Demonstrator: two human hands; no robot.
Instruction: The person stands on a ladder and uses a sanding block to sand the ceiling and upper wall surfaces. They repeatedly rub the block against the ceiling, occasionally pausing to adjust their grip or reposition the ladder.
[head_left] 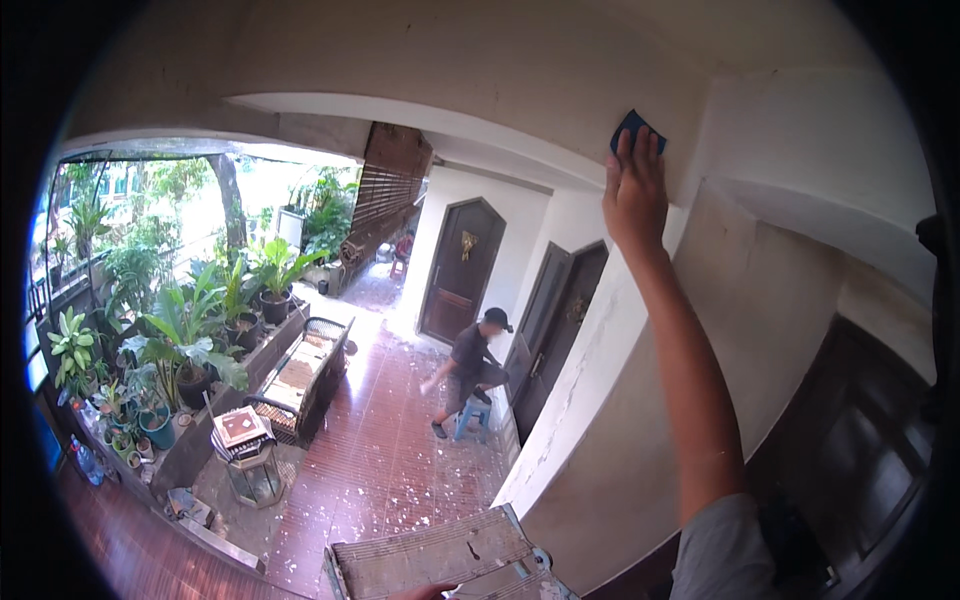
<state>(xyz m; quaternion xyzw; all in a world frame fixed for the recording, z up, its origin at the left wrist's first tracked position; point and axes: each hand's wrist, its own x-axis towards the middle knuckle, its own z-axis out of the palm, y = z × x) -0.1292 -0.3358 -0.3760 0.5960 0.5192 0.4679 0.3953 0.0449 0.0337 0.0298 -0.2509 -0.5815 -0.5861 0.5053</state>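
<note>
Pressing a dark blue abrasive sheet (633, 120) to the arched beam (480, 65) near its right end, the right hand (637, 190) has fingers stretched open, probably for even contact; left hand (428, 592) barely shows well below the beam, can't tell its grip

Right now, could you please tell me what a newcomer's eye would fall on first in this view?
Probably the raised right hand at upper right, its fingers against a dark blue sheet on the pale wall. Next might come the green potted plants at left, and the person in dark clothes near the centre, at a light blue stool.
</note>
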